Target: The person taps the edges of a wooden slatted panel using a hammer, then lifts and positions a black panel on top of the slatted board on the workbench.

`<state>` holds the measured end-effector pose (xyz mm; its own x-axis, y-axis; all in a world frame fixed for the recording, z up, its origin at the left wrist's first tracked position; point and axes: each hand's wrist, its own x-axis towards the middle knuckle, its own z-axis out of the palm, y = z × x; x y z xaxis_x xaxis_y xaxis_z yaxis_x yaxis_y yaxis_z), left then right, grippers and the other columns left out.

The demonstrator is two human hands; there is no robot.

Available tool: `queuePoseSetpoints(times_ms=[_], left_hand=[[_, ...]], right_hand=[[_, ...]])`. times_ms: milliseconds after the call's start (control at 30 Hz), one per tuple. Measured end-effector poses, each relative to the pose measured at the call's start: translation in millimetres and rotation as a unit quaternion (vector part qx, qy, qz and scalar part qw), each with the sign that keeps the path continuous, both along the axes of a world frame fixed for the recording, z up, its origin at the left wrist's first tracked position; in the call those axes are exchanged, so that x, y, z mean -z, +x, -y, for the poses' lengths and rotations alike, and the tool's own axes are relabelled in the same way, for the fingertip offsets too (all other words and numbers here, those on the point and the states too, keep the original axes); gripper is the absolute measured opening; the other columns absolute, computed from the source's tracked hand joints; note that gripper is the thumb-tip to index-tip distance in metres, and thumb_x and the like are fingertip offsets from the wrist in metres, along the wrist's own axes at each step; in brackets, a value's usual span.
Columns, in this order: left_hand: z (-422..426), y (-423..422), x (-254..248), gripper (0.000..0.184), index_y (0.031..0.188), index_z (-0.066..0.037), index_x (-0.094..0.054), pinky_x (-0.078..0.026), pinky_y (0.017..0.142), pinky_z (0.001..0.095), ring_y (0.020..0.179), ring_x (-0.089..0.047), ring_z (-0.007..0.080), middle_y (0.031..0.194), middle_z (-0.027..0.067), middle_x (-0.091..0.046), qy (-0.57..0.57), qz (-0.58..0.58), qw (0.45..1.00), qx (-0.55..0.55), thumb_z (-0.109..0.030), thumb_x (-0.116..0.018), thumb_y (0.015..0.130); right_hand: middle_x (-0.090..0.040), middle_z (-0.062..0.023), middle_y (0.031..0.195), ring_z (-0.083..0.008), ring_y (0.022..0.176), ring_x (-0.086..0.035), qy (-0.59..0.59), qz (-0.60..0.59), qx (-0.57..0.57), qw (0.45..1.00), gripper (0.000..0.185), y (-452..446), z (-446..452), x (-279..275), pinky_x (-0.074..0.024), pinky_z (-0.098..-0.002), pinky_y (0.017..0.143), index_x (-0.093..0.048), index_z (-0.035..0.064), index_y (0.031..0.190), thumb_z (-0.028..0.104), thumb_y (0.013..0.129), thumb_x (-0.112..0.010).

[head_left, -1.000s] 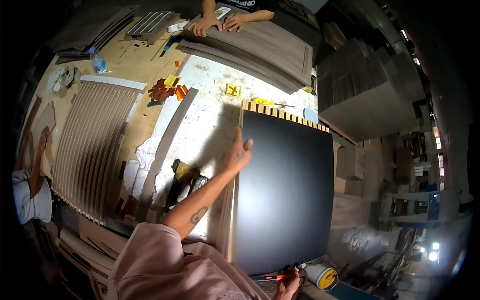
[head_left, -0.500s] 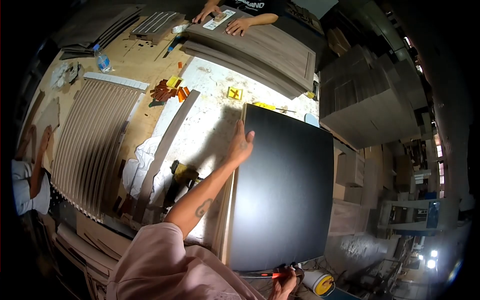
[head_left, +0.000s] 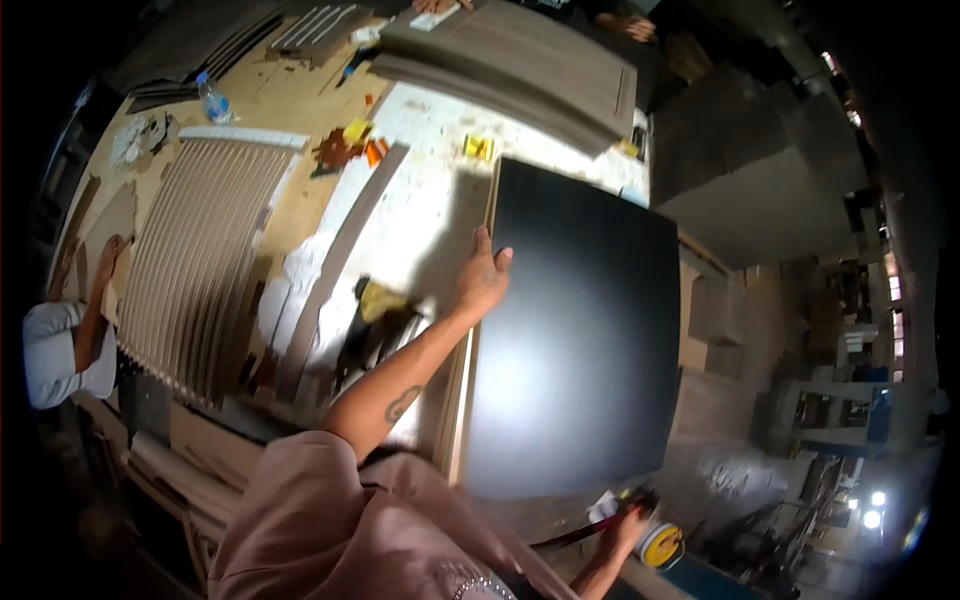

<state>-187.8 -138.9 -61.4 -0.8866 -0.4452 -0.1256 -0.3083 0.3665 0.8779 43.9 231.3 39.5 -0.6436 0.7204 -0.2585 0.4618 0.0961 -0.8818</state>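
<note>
black panel (head_left: 580, 330) lies flat over the white bench top (head_left: 430, 120), before the wearer. left hand (head_left: 485, 275) spread along its left edge, thumb raised. right hand (head_left: 632, 528) closed round a dark tool (head_left: 642, 498), blurred, just off the near end. my judgement: steady the edge with the left, keep tool off the face; it likely scratches. bucket (head_left: 660, 545) beside right hand.

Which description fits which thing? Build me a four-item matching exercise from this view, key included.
1. left hand
2. bottle
3. bucket
4. large smooth panel

A. black
B. yellow on top, close to the right hand
C. at the long edge of the smooth panel
D. clear with some blue

Pairs: 1-C, 2-D, 3-B, 4-A
</note>
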Motion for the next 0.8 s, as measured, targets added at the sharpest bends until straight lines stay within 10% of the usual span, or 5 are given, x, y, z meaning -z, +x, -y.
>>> queuePoseSetpoints(times_ms=[133, 200, 300, 500, 800], left_hand=[[-47, 128, 7, 0.070, 0.143, 0.008, -0.009, -0.031, 0.108, 0.0397, 0.131, -0.032, 0.0447, 0.145, 0.0312, -0.025, -0.050, 0.013, 0.997, 0.052, -0.034, -0.041, 0.098], [-74, 188, 5, 0.069, 0.143, 0.009, -0.008, -0.028, 0.109, 0.0398, 0.133, -0.028, 0.0446, 0.145, 0.0312, -0.023, -0.034, 0.035, 0.997, 0.059, -0.030, -0.042, 0.097], [-95, 245, -30, 0.067, 0.143, 0.009, -0.009, -0.028, 0.109, 0.0411, 0.132, -0.028, 0.0462, 0.145, 0.0323, -0.022, 0.025, 0.091, 0.994, 0.056, -0.022, -0.045, 0.096], [-110, 284, -15, 0.065, 0.144, 0.005, -0.016, -0.037, 0.101, 0.0430, 0.118, -0.046, 0.0468, 0.136, 0.0321, -0.039, -0.042, 0.080, 0.995, 0.031, -0.024, -0.046, 0.094], [-97, 276, 5, 0.062, 0.145, 0.002, -0.021, -0.022, 0.111, 0.0325, 0.138, -0.027, 0.0269, 0.148, 0.0198, -0.030, 0.156, 0.041, 0.987, -0.026, -0.026, -0.048, 0.097]], right_hand=[[-0.057, -0.0298, 0.105, -0.0435, 0.094, -0.054, 0.426, 0.176, -0.229, 0.857, 0.040, -36, -138, 25, -0.0447, -0.0416, 0.080, -0.050, -0.0033, 0.124, 0.010, 0.087, -0.052], [-0.058, -0.0264, 0.103, -0.0414, 0.090, -0.055, 0.416, 0.217, -0.249, 0.847, 0.038, -68, -191, 51, -0.0444, -0.0424, 0.077, -0.051, 0.0002, 0.124, 0.015, 0.090, -0.053], [-0.061, -0.0053, 0.114, -0.0134, 0.098, -0.057, 0.135, 0.112, -0.323, 0.930, 0.036, -79, -179, 41, -0.0456, -0.0282, 0.080, -0.053, 0.0029, 0.126, 0.017, 0.093, -0.055], [-0.062, -0.0042, 0.109, -0.0147, 0.097, -0.056, 0.087, -0.009, -0.367, 0.926, 0.032, -66, -175, 53, -0.0441, -0.0297, 0.084, -0.056, 0.0031, 0.122, 0.015, 0.092, -0.059], [-0.063, -0.0082, 0.113, -0.0185, 0.102, -0.058, 0.012, -0.012, -0.341, 0.940, 0.036, -72, -194, 93, -0.0443, -0.0321, 0.089, -0.053, 0.0023, 0.124, 0.010, 0.090, -0.062]])
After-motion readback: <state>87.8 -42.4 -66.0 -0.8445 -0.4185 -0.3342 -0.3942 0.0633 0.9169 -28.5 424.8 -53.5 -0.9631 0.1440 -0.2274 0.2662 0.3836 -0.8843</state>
